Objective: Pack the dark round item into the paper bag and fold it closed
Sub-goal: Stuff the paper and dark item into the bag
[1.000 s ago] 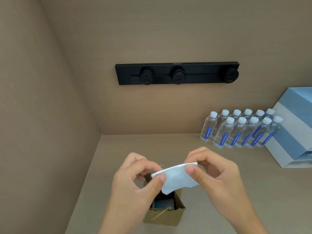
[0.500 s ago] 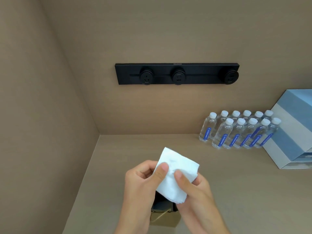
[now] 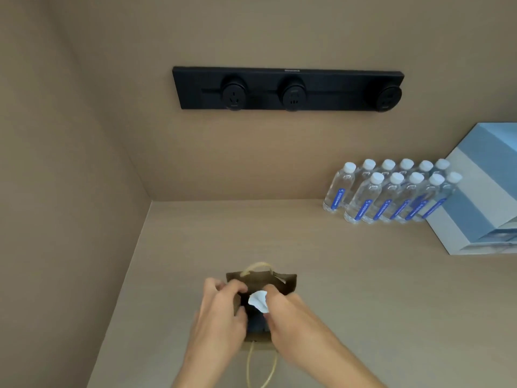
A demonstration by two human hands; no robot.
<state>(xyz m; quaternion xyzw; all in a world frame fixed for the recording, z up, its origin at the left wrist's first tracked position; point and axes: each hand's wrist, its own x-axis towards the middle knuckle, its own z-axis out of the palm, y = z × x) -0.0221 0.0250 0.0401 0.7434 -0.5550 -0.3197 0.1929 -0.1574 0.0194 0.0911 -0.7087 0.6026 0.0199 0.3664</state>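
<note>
The right hand [image 3: 282,309] pinches the white paper [image 3: 258,301] right over the open bag [image 3: 282,284], while the left hand [image 3: 221,309] grips the bag's left rim.

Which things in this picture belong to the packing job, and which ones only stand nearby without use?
Belonging to the job:
- paper bag, open on the counter
- white tissue, at the bag's mouth
- left hand, on the bag's left edge
- right hand, pinching the tissue

Only standing nearby:
- water bottles
- blue and white box
- black socket strip on the wall
</note>
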